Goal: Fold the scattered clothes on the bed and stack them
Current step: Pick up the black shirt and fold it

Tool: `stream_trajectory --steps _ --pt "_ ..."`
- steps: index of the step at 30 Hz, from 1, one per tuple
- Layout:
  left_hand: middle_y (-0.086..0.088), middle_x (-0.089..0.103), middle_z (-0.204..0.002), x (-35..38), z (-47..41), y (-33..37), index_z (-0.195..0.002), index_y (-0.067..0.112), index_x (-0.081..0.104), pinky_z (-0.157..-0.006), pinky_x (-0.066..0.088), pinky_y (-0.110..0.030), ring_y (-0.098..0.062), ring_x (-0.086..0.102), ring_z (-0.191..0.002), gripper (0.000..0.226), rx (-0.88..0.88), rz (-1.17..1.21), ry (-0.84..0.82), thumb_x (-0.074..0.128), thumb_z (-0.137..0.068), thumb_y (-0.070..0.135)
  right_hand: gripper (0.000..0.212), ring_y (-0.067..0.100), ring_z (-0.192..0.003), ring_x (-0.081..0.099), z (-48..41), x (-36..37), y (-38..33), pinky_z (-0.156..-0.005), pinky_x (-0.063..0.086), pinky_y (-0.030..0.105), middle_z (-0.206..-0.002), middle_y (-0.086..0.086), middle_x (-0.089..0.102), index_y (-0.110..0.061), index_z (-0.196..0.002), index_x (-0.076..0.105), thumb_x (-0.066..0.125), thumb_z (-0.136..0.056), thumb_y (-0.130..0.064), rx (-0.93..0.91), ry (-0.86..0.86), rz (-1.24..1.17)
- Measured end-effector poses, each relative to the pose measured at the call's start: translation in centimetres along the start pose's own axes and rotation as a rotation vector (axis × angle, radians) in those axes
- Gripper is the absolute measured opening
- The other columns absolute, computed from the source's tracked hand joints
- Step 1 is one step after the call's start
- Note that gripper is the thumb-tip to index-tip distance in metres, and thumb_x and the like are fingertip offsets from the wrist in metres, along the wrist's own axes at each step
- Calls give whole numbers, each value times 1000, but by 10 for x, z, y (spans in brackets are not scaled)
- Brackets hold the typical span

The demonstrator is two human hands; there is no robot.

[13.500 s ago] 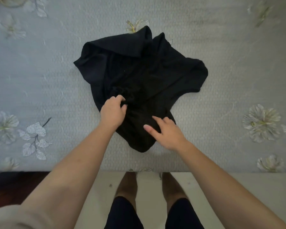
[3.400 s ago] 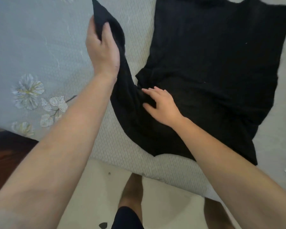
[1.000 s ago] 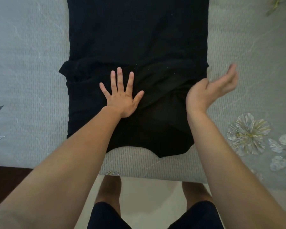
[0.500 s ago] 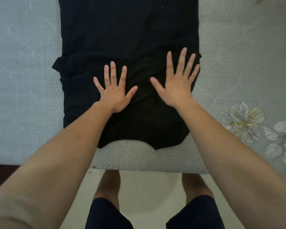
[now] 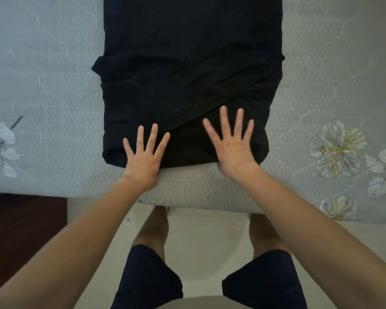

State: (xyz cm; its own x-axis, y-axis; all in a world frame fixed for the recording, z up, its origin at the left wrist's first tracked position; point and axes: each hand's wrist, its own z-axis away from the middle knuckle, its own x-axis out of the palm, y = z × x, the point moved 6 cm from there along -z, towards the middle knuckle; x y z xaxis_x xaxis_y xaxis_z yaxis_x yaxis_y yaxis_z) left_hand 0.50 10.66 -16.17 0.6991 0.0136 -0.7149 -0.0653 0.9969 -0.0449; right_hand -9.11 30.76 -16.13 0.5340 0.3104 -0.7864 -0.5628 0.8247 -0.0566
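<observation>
A black garment (image 5: 187, 70) lies flat on the bed as a long strip, both sides folded inward, running from the near edge past the top of the view. My left hand (image 5: 144, 157) rests palm down on its near left end, fingers spread. My right hand (image 5: 232, 143) lies flat on the near right end, fingers spread as well. Neither hand holds any cloth. The garment's near edge sits just under my palms.
The bed (image 5: 42, 85) has a pale grey-blue cover with printed flowers (image 5: 337, 148) at the right and left. Its near edge runs across the view below my hands. I stand on a light floor (image 5: 201, 233); dark wooden furniture (image 5: 20, 230) is at the lower left.
Both flat hands have slid toward me along the garment, from its middle down to its near end. One second ago my right hand was raised beside the cloth.
</observation>
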Motion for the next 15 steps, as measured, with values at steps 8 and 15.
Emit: stream_trajectory --steps 8,15 --pt "-3 -24 -163 -3 5 8 -154 14 -18 -118 19 -61 -35 -16 -150 99 -80 45 82 56 -91 -5 103 59 -144 -11 5 4 1 -115 18 68 -160 17 -31 -28 -157 -20 58 -94 -4 104 -18 -41" --pt "-5 11 -165 16 81 25 -158 16 14 -112 39 -46 -32 25 -147 78 71 53 -224 52 -93 -5 84 53 -146 17 91 25 -16 -113 37 56 -167 11 -8 -31 -160 1 47 -98 0 26 -381 -45"
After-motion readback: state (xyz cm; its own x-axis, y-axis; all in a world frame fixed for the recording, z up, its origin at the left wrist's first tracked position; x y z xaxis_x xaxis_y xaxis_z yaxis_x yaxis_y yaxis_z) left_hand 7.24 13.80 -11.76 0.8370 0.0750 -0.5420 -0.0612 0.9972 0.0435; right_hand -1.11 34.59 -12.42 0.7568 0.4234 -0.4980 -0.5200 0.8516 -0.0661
